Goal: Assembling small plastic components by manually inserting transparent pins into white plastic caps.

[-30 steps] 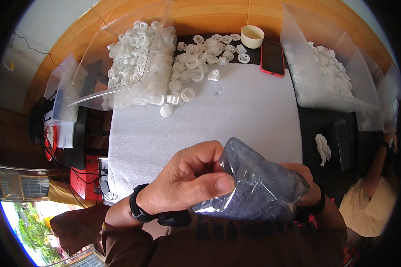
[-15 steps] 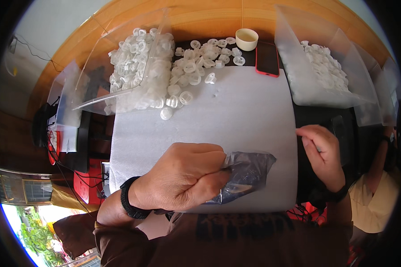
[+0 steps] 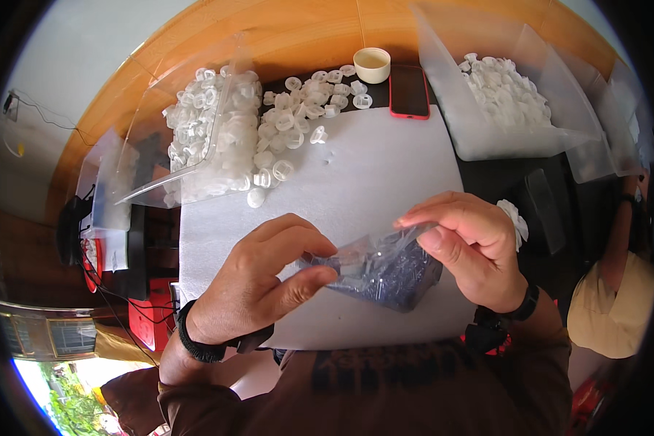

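My left hand (image 3: 258, 280) and my right hand (image 3: 471, 247) both pinch a small clear plastic bag (image 3: 381, 269) filled with dark bluish-grey small parts. The bag hangs between them just above a white foam sheet (image 3: 370, 174) on the table. My left thumb and fingers grip its left edge; my right fingertips grip its top right edge. Each wrist wears a black band.
A heap of several small white plastic caps (image 3: 283, 131) lies at the sheet's far end, spilling from a clear bag (image 3: 189, 145). A second clear bag of white caps (image 3: 501, 94) sits far right. A red phone (image 3: 409, 91) and a white cup (image 3: 372, 64) stand at the back. Another person (image 3: 618, 291) sits at the right.
My right hand came back from the right and took hold of the bag's top edge. The bag now hangs stretched between both hands, slightly further from my body.
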`<action>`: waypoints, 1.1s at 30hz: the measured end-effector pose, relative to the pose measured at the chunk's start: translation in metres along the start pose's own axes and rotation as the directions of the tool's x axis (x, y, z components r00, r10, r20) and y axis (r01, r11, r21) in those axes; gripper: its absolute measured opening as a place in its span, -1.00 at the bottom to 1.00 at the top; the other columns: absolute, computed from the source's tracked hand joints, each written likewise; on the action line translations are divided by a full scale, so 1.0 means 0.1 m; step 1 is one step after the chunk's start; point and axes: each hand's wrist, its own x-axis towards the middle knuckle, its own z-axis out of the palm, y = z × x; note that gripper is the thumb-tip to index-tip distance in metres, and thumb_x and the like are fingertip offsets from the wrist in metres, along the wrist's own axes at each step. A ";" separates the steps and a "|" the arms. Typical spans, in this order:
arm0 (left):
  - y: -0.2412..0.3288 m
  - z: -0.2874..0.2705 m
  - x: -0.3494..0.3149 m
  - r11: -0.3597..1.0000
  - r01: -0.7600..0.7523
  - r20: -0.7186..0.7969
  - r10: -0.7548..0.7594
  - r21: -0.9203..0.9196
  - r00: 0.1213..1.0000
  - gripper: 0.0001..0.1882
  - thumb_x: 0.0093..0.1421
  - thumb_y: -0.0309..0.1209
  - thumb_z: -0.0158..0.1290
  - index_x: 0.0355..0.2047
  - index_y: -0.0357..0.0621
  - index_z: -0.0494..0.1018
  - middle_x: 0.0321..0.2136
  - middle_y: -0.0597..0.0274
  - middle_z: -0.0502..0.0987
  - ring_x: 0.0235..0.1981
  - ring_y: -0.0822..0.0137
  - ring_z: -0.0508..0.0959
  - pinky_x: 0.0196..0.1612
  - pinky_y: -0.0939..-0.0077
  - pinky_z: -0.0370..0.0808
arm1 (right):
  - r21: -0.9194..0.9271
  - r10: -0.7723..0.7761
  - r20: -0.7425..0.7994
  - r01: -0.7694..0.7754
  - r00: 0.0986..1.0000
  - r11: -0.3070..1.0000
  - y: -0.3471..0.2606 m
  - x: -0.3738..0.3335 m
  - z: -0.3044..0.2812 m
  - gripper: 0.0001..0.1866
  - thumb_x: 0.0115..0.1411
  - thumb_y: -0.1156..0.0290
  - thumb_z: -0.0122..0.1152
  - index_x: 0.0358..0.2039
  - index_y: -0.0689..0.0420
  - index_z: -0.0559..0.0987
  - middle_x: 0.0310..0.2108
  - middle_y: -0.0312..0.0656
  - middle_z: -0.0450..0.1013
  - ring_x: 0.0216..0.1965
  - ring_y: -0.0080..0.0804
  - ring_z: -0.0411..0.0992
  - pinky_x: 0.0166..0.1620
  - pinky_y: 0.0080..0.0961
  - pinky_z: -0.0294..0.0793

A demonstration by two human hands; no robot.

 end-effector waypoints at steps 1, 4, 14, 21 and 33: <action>-0.03 0.03 -0.01 1.000 0.003 0.005 -0.003 -0.004 1.000 -0.78 0.13 -0.37 0.15 -0.28 -0.26 0.46 -0.42 0.10 0.45 -0.37 0.18 0.48 -0.28 0.42 0.42 | -0.005 0.006 -0.016 -0.006 1.000 1.000 -0.01 -0.01 -0.01 -0.88 0.15 0.58 0.16 -0.28 0.30 0.57 -0.39 -0.10 0.52 -0.47 -0.42 0.45 -0.40 -0.58 0.40; -0.06 0.06 -0.01 0.997 0.010 -0.066 -0.015 -0.083 0.998 -0.82 0.12 -0.44 0.16 -0.31 -0.27 0.46 -0.43 0.12 0.46 -0.39 0.21 0.49 -0.30 0.43 0.42 | -0.003 -0.022 -0.065 0.022 0.998 1.000 -0.04 -0.05 -0.01 -0.86 0.14 0.58 0.17 -0.28 0.32 0.57 -0.37 -0.08 0.52 -0.47 -0.42 0.46 -0.40 -0.58 0.41; -0.09 0.10 0.15 0.982 -0.088 -0.400 0.149 0.166 0.904 -0.82 0.04 -0.44 0.24 -0.44 -0.26 0.48 -0.53 0.19 0.49 -0.51 0.30 0.47 -0.45 0.50 0.38 | -0.187 -0.191 -0.082 0.173 0.978 0.967 -0.05 -0.11 -0.04 -0.92 0.11 0.56 0.20 -0.40 0.31 0.54 -0.45 -0.07 0.50 -0.51 -0.30 0.46 -0.44 -0.52 0.41; 0.00 0.10 0.19 0.982 -0.130 -0.489 0.182 0.139 0.853 -0.86 0.10 -0.46 0.18 -0.44 -0.26 0.47 -0.53 0.23 0.48 -0.47 0.34 0.45 -0.37 0.54 0.37 | -0.122 -0.103 -0.118 0.088 0.988 0.989 -0.12 -0.05 -0.06 -0.93 0.08 0.57 0.23 -0.49 0.25 0.51 -0.56 -0.16 0.45 -0.60 -0.37 0.39 -0.51 -0.55 0.34; 0.18 0.47 0.00 0.919 -0.034 -0.446 0.223 0.393 0.867 -0.59 -0.15 -0.47 0.32 -0.26 -0.26 0.46 -0.39 0.10 0.48 -0.46 0.19 0.47 -0.40 0.42 0.39 | 0.075 0.048 -0.236 -0.031 0.971 0.997 -0.07 -0.09 0.17 -0.87 0.16 0.57 0.15 -0.51 0.28 0.45 -0.57 -0.19 0.39 -0.56 -0.45 0.32 -0.42 -0.55 0.37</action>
